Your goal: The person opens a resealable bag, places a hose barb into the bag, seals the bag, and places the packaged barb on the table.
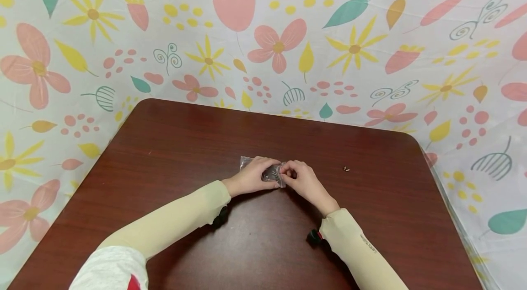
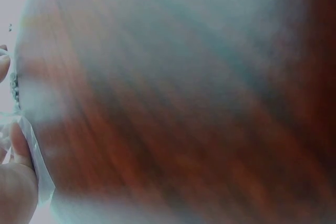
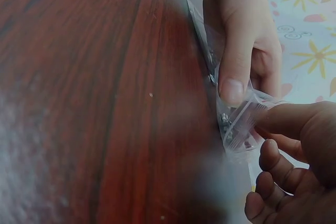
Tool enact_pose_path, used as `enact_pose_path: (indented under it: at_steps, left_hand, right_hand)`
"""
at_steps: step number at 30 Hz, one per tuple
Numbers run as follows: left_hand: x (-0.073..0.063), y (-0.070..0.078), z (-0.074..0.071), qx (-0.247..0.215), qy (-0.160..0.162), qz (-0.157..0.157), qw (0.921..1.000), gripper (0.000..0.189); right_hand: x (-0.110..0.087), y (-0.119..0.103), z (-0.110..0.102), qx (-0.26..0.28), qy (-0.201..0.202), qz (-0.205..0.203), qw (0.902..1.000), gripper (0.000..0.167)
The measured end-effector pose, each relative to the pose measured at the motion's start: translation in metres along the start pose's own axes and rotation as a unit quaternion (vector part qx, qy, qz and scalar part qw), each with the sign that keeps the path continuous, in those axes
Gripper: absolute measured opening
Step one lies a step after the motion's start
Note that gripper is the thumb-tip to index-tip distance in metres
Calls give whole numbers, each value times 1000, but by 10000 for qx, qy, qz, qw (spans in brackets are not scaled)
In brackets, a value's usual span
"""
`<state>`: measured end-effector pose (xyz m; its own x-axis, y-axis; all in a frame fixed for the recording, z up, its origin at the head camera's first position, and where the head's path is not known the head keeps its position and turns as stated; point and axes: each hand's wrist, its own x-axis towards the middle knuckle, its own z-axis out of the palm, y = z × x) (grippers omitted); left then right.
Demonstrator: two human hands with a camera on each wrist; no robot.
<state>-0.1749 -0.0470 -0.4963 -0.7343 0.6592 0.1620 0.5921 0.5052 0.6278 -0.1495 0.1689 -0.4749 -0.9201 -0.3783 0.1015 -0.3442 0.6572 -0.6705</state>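
A small clear plastic zip bag (image 1: 271, 173) lies low over the table between my two hands. My left hand (image 1: 256, 174) grips it across the middle, its thumb along the near side. At the bag's right end, my right hand (image 1: 305, 183) pinches the mouth with thumb and index finger, the other fingers curled loosely. Small shiny metal pieces (image 3: 227, 124) show through the plastic in the right wrist view; their exact kind is too small to tell. Only part of a hand (image 2: 16, 187) and the bag's edge (image 2: 44, 177) appear in the left wrist view.
A few tiny metal pieces (image 1: 346, 169) rest on the dark brown wooden table (image 1: 185, 143), right of my right hand. A flower-printed cloth (image 1: 280, 15) hangs behind and around the table. Dark wrist devices (image 1: 314, 237) sit under the pale sleeves.
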Motion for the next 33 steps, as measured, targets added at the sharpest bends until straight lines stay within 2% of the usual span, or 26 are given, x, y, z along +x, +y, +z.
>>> enact_pose_path:
  at_steps: [7,15,26,33]
  left_hand:
    - [0,-2,1,-28,-2,28,10000,62]
    - [2,1,-4,-55,-29,-66,10000,62]
    - [1,1,-5,-76,-123,-221,9997,64]
    - [0,3,-2,-34,-138,-169,9998,63]
  right_hand:
    - [2,1,3,94,-111,75,9999,4]
    - [-2,7,-5,53,-77,210,9997,6]
    - [-19,19,-24,-66,234,212,9995,4]
    - [-35,29,-37,-172,391,436,9981,7]
